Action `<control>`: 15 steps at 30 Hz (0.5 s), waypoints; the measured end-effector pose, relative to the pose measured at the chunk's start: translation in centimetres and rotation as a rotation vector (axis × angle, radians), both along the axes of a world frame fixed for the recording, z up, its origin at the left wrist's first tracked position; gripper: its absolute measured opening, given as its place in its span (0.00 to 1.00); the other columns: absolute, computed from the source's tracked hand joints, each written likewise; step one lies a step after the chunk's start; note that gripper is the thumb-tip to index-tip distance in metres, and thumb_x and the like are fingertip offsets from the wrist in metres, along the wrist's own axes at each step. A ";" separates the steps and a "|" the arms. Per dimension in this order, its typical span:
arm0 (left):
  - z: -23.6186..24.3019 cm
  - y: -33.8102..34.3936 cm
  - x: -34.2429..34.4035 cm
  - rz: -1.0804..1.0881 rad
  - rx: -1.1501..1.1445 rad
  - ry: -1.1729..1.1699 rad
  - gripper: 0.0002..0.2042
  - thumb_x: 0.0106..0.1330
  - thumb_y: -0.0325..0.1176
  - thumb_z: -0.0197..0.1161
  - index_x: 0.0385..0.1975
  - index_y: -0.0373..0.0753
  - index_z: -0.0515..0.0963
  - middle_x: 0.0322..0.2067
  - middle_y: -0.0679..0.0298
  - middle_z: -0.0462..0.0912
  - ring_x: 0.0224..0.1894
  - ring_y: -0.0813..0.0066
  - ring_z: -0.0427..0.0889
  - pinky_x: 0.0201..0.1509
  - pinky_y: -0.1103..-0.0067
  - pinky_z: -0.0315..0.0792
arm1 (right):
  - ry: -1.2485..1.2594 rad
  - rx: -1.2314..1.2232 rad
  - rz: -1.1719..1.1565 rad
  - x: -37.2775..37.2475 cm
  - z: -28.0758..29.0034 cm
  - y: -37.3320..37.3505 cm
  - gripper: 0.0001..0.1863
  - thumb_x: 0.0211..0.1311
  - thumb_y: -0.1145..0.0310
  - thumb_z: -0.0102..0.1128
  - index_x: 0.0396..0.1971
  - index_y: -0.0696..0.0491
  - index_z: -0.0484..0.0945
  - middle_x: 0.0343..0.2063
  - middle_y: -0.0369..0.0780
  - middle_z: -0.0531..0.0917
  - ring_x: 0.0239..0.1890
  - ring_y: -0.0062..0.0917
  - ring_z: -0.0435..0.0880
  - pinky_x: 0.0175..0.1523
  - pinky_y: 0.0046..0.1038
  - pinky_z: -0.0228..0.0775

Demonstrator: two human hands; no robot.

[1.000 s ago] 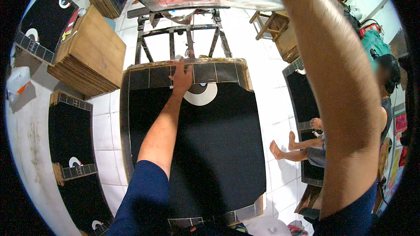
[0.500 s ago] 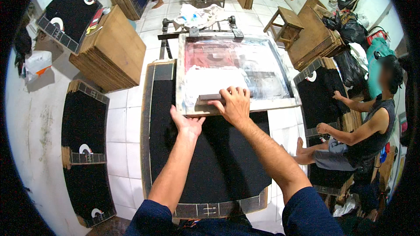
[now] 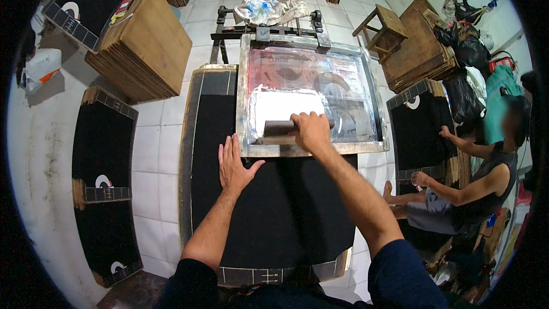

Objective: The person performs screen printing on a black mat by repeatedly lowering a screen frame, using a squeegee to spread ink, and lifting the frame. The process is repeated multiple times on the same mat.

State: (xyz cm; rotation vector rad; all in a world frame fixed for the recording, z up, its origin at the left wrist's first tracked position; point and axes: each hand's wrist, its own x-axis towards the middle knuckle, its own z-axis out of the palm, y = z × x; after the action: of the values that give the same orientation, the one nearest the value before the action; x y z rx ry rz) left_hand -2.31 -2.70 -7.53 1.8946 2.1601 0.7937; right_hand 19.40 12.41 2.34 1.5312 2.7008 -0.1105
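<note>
A printing screen (image 3: pixel 372 149) with a pale frame lies over the upper part of a board (image 3: pixel 240 276) covered with black fabric (image 3: pixel 274 212), clamped along its far edge. White ink (image 3: pixel 283 103) and pinkish stains show on its mesh. My right hand (image 3: pixel 311 134) is closed on a dark squeegee (image 3: pixel 275 128) at the ink's lower side, over the mesh. My left hand (image 3: pixel 235 166) rests palm down on the black fabric beside the screen's lower left corner, fingers extended and thumb apart.
Board stacks (image 3: pixel 143 43) and printed black panels (image 3: pixel 100 143) line the left. A crumpled cloth (image 3: pixel 269 6) lies beyond the clamps. At right are a wooden stool (image 3: pixel 383 26), black bags (image 3: pixel 469 48) and a seated person (image 3: pixel 480 177) working at another board (image 3: pixel 414 137).
The screen, raised a second ago, has come down onto the board. My left hand has let go of its near edge and turned palm down on the fabric; my right hand keeps the squeegee.
</note>
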 end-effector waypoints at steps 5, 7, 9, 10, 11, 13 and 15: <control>-0.5 0.0 0.5 0.027 -0.025 0.031 0.58 0.56 0.59 0.78 0.77 0.29 0.52 0.74 0.43 0.62 0.79 0.53 0.57 0.83 0.52 0.46 | 0.095 0.127 0.062 0.0 -1.0 2.0 0.14 0.53 0.66 0.74 0.39 0.44 0.81 0.37 0.36 0.85 0.44 0.34 0.84 0.48 0.42 0.68; -0.4 0.2 0.4 0.019 -0.025 0.031 0.58 0.56 0.59 0.78 0.77 0.29 0.53 0.73 0.43 0.62 0.79 0.52 0.58 0.83 0.52 0.47 | 0.101 0.150 0.047 -1.3 -1.6 6.5 0.11 0.55 0.70 0.69 0.38 0.44 0.81 0.37 0.37 0.86 0.46 0.35 0.84 0.48 0.42 0.68; -0.3 0.2 0.4 0.023 -0.036 0.043 0.57 0.56 0.59 0.78 0.76 0.29 0.53 0.73 0.43 0.63 0.79 0.52 0.58 0.83 0.52 0.47 | 0.087 0.166 0.031 -2.6 -1.8 11.0 0.14 0.55 0.64 0.73 0.42 0.44 0.81 0.36 0.38 0.87 0.47 0.38 0.85 0.50 0.44 0.69; -0.2 0.3 0.3 0.021 -0.028 0.043 0.57 0.56 0.58 0.78 0.76 0.29 0.54 0.73 0.43 0.63 0.79 0.52 0.58 0.82 0.52 0.47 | 0.123 0.098 0.010 -3.1 -1.7 12.8 0.19 0.57 0.52 0.76 0.41 0.47 0.80 0.39 0.39 0.88 0.50 0.40 0.84 0.52 0.47 0.68; -0.1 0.3 0.4 0.022 -0.010 0.048 0.57 0.56 0.58 0.78 0.76 0.29 0.54 0.73 0.43 0.63 0.79 0.52 0.58 0.82 0.52 0.47 | 0.105 0.055 -0.001 -3.4 -1.7 13.8 0.20 0.57 0.52 0.76 0.41 0.48 0.80 0.39 0.39 0.88 0.50 0.40 0.84 0.52 0.47 0.68; 0.0 0.3 0.4 0.024 -0.031 0.048 0.57 0.56 0.58 0.78 0.76 0.29 0.54 0.73 0.43 0.63 0.79 0.53 0.58 0.82 0.51 0.48 | 0.079 0.011 -0.016 -3.6 -1.5 14.2 0.20 0.57 0.52 0.76 0.42 0.48 0.80 0.40 0.40 0.88 0.50 0.40 0.84 0.51 0.47 0.68; 0.0 0.2 0.4 0.022 -0.013 0.055 0.56 0.57 0.58 0.77 0.76 0.29 0.55 0.73 0.45 0.63 0.79 0.53 0.58 0.82 0.53 0.48 | 0.108 0.189 -0.020 -3.1 -2.0 10.8 0.17 0.56 0.57 0.75 0.41 0.47 0.81 0.39 0.37 0.86 0.49 0.37 0.82 0.50 0.44 0.68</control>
State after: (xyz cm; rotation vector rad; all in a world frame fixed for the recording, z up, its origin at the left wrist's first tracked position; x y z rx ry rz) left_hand -1.87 -2.46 -7.57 1.9114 2.2158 0.7383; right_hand 16.30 23.22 0.33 1.6466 2.8523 0.0662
